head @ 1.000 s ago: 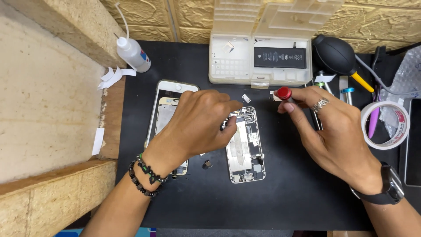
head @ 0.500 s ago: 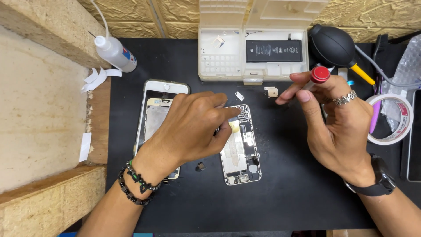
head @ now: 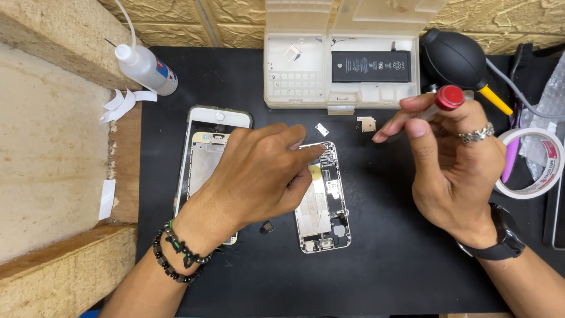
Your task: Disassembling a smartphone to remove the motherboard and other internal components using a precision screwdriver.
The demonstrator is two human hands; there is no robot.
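Red-capped screwdriver [head: 445,101] is pinched between the thumb and fingers [head: 393,122] of the right hand [head: 453,171], raised above the black counter [head: 388,265]. The left hand [head: 259,174] is laid over an opened phone chassis [head: 322,200], its fingers pressed together at the chassis's upper edge; whether anything is held there cannot be told. One chassis and one detached screen assembly [head: 203,159] are seen side by side, the latter partly covered by the left wrist. Two small metal plates [head: 366,123] lie just above the chassis, one dark part [head: 267,227] below the left hand. One parts tray [head: 341,65] with one battery is set at the far edge. Open mat is left along the near edge.
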